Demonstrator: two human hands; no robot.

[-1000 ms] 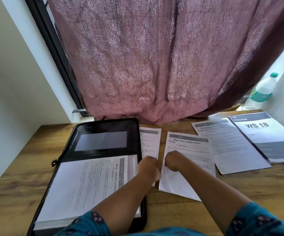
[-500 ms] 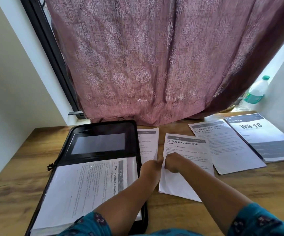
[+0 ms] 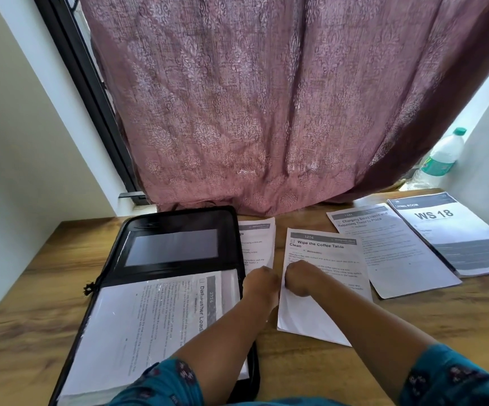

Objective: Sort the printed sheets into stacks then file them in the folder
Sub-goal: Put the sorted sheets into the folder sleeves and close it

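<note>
The fingers of the left hand (image 3: 260, 284) and the right hand (image 3: 296, 279) are hidden. The folder (image 3: 176, 227) covers the left part of one sheet (image 3: 259, 244), and its small text is unreadable.

A wooden tabletop (image 3: 310, 367) is carrying an open black folder (image 3: 176, 221), four printed stacks (image 3: 319, 317) beside it, and a water bottle (image 3: 439, 159) standing at the far right.

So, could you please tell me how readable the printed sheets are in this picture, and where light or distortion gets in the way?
Head view: headings such as "Wipe the Coffee Table Clean" on the white sheet read clearly, body text is too small; the clear plastic sleeve in the black zip folder shows glare; daylight washes out the plastic water bottle; wide-angle bending curves the wooden table's edges.
</note>
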